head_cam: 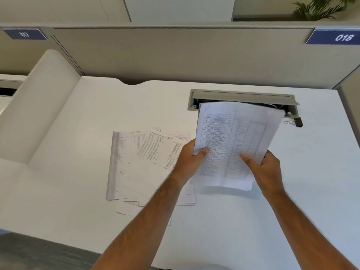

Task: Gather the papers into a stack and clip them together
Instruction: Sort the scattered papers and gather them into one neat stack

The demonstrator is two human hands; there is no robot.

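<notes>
Partly hidden cable tray (196,98) behind held papers (231,141)

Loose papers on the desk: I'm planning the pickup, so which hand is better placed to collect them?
Left hand: the loose papers lie beside it, while the right hand can keep holding the stack.

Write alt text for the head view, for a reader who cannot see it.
Both hands, left hand and right hand, hold a bundle of printed papers above a white desk. More loose sheets lie spread on the desk to the left, and a black binder clip sits to the right, beside an open cable tray.
</notes>
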